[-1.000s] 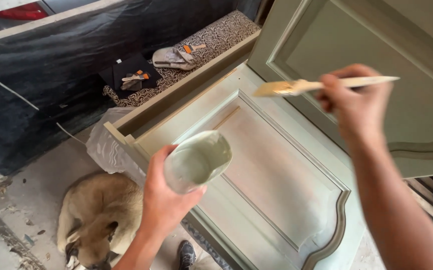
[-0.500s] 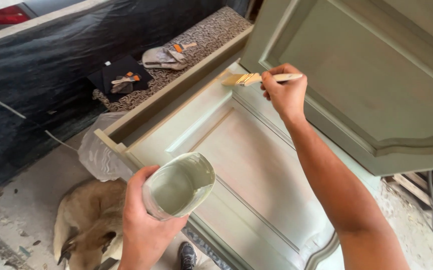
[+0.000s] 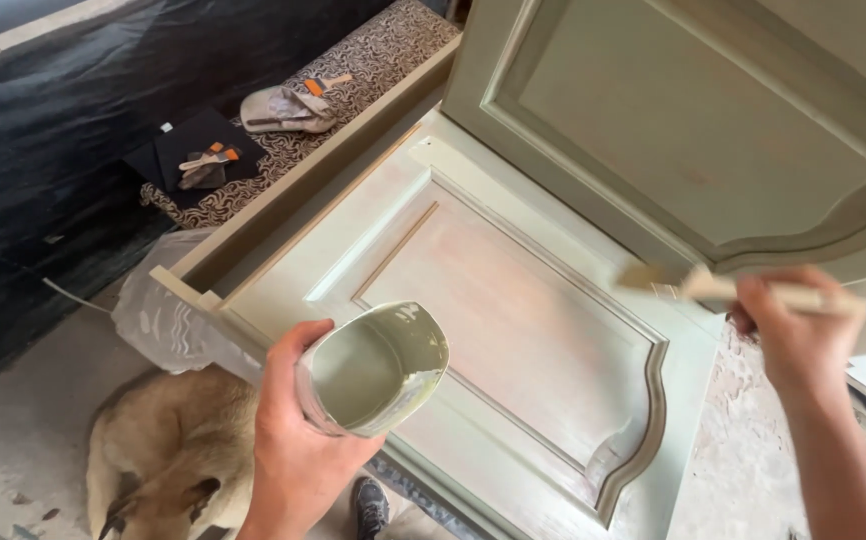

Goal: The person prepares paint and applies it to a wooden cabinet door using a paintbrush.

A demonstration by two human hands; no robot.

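Presently two door panels [image 3: 493, 330] noted; left hand [image 3: 293, 450] fingers clamped around one paint cup [image 3: 373, 370], right hand [image 3: 798, 335] fingers clamped on one brush [image 3: 713, 288].

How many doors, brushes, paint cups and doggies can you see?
Green panelled doors: 2 (flat door, leaning door)
Paintbrush: 1, in right hand
Paint cup: 1, in left hand
Dog: 1
Total: 5

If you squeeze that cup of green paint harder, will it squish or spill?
Probably both. The cup already looks bent out of round in the left hand, so its wall seems thin and soft. It is tilted with paint inside, so a harder squeeze could push paint over the rim.
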